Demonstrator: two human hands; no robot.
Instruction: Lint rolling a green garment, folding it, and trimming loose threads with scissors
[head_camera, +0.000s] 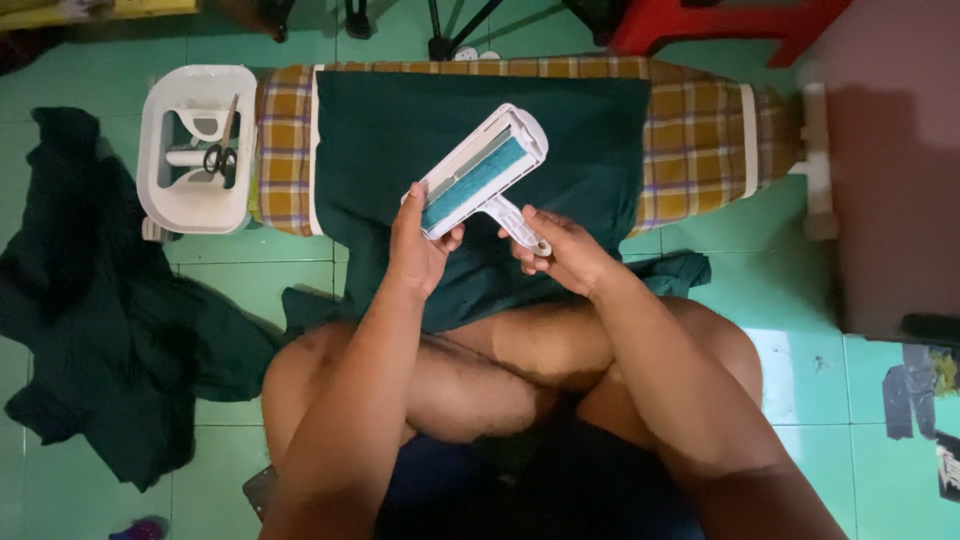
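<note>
Item: white plastic lint brush with a teal fabric face and short white handle (484, 175), held tilted above the near middle of the ironing board, teal face toward the camera.

Left hand (418, 240): grip closed on the lower left end of the brush head, thumb on the white frame, fingers behind.

Right hand (560, 250): grip closed narrowly around the handle, fingertips at its rounded end.

Beneath: dark green cloth garment (400, 140) spread flat over the board, its near edge hanging down toward the person's crossed bare legs (480, 385).

Support: low ironing board with a yellow-and-purple checked cover (700, 125), lying across the far part of the scene on a green tiled floor (810, 370).

Left end of board: white plastic iron rest (160, 190) holding black-handled scissors (222, 158).

Left of the person: heap of dark green cloth (90, 330) on the floor, well apart from the hands.

Far right: red plastic stool (720, 22).
</note>
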